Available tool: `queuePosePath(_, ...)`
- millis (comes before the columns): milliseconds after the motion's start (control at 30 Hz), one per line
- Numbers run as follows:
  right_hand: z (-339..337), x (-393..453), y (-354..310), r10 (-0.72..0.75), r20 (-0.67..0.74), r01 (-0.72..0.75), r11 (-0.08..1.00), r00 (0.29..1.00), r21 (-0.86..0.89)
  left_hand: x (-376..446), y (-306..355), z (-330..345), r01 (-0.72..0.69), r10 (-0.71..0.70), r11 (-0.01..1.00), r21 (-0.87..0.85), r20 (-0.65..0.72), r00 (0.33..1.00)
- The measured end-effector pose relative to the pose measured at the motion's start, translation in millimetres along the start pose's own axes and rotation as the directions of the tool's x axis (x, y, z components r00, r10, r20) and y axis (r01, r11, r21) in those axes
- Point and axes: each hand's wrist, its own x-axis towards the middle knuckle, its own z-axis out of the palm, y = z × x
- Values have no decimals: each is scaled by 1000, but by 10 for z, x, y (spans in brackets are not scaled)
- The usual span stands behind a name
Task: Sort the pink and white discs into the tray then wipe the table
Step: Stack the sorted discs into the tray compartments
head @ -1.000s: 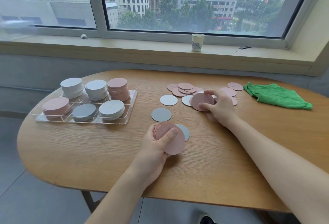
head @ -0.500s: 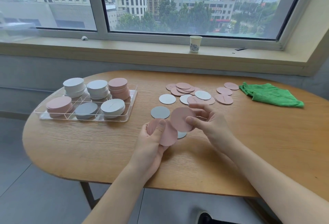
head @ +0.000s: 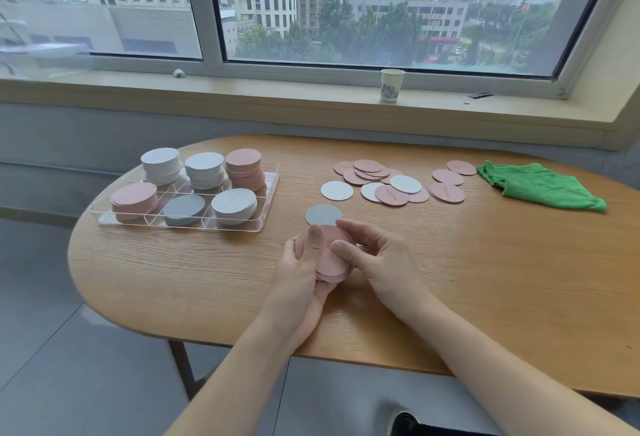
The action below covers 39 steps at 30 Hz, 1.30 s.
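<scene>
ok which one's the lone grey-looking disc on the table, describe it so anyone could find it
Start at the clear tray on the wooden table's left side, then look right, toward the hands. The disc lies flat just beyond the left hand's fingertips. It lies alone, darker and greyer than the white discs scattered farther back.

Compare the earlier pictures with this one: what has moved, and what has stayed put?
The right hand lifted a pink disc off the loose pile and brought it back onto the pink stack that the left hand holds. The tray, green cloth and cup stayed.
</scene>
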Motion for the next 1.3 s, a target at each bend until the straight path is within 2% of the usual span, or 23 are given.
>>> queuePosePath(233, 238, -52, -75, -27, 36, 31, 992, 999, -121, -3, 50, -163, -22, 23, 1000, 8, -22, 999)
queuePosePath(367, 297, -34, -155, 13, 167, 6, 993, 986, -116, -46, 201, -281, -69, 72, 996, 54, -68, 995)
queuePosePath(500, 380, -43, -221, 16, 314, 7, 997, 949, -70, -165, 406, -397, -81, 84, 994, 77, -34, 996)
queuePosePath(633, 561, -100, -255, -20, 400, 105, 976, 916, -193, -260, 535, -476, -86, 87, 995, 47, -12, 996)
queuePosePath(733, 758, -172, -283, -74, 371, 181, 948, 926, -263, -280, 551, -495, -108, 108, 994, 3, -28, 994)
queuePosePath(1000, 867, -98, -311, -79, 326, 120, 987, 942, -110, -279, 700, -687, -158, 162, 979, 127, -23, 987)
queuePosePath(1167, 870, -51, -320, -63, 295, 71, 997, 954, -15, -319, 737, -769, -134, 133, 986, 103, 17, 991)
queuePosePath(1300, 832, 6, -300, 18, 331, -50, 995, 943, 89, -355, 769, -810, -120, 120, 978, 168, 6, 993)
